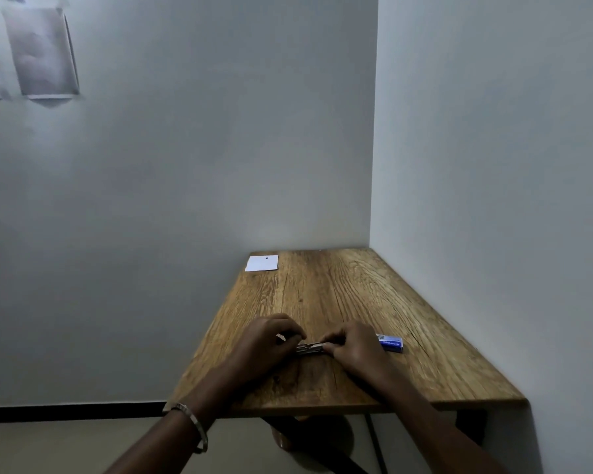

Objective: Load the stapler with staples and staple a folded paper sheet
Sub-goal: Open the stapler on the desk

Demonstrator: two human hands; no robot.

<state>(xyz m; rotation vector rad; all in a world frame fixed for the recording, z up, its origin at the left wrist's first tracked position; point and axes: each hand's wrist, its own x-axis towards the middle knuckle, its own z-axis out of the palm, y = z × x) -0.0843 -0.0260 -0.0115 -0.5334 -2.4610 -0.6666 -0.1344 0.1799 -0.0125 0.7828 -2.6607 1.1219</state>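
Metal stapler (309, 348) pinched at both ends: left hand (267, 340), right hand (352, 347). Blue staple box (391, 343) beside; paper (262, 263) far on worktop (339, 295).

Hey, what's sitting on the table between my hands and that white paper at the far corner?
Nothing: in the head view, only bare wooden table lies between the paper and your left hand and right hand holding the stapler.

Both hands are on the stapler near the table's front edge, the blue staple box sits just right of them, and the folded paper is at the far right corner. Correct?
Not quite. The head view shows the folded paper at the table's far left corner. The rest holds: left hand and right hand grip the stapler, blue staple box right of them.
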